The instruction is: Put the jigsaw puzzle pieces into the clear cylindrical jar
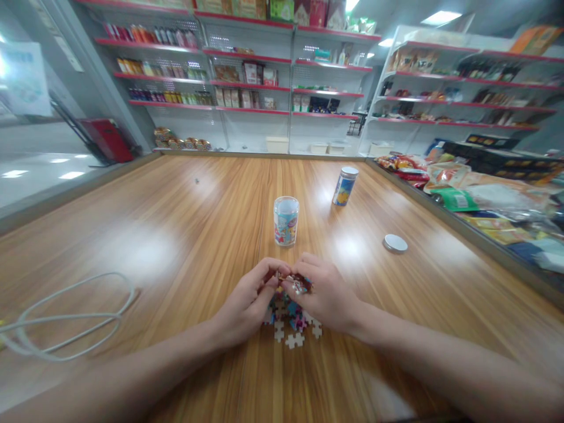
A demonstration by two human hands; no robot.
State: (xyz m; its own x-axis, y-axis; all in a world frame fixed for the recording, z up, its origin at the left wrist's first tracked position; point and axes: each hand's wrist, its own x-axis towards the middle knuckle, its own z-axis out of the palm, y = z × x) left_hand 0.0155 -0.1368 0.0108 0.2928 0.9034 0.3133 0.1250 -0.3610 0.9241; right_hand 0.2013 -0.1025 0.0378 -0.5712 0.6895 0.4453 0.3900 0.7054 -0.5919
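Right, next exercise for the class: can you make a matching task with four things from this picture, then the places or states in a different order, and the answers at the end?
Things
1. Puzzle pieces
2. Can
3. Lid
4. Cable

Places and states
A. round and lying flat
B. in loose loops on the left of the picture
C. heaped by the left hand and right hand
D. standing upright with a blue wrapper

Right pairs: 1-C, 2-D, 3-A, 4-B
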